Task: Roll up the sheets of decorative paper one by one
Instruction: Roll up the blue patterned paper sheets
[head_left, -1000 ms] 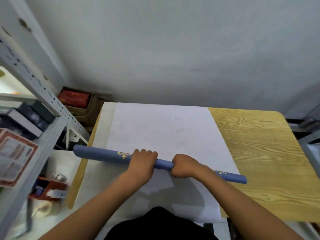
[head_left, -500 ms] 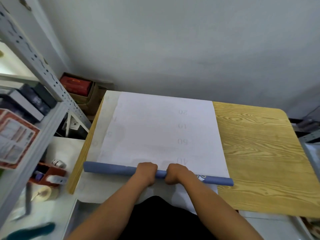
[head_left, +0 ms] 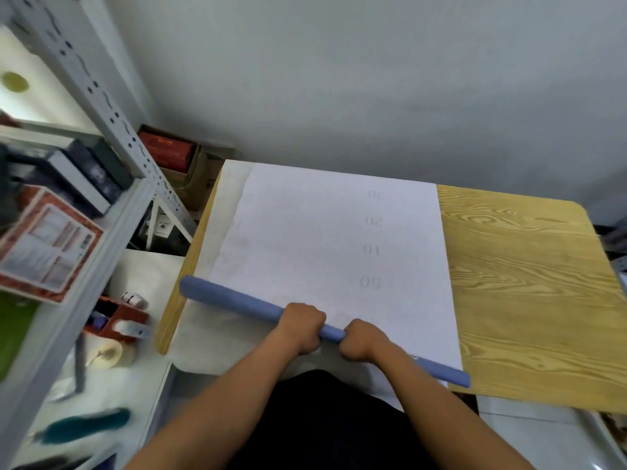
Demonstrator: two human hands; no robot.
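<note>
A long blue roll of decorative paper (head_left: 237, 301) lies slanted across the near part of the wooden table (head_left: 529, 283), its left end past the table's left edge. My left hand (head_left: 302, 329) and my right hand (head_left: 364, 339) grip the roll side by side near its middle. Beyond the roll, the flat white sheet (head_left: 332, 232) with faint numbers stretches toward the wall, its white back facing up. More white paper (head_left: 210, 344) lies under it at the near left.
A grey metal shelf (head_left: 101, 106) with boxes stands at the left. On a low white surface beside the table sit a red tape dispenser (head_left: 118, 322), a tape roll (head_left: 108, 354) and a teal object (head_left: 84, 427). A cardboard box (head_left: 176, 164) stands by the wall.
The roll has come back toward me and my hands have closed together on its middle. More flat sheet shows beyond it. The roll's left end tilted away from me.
</note>
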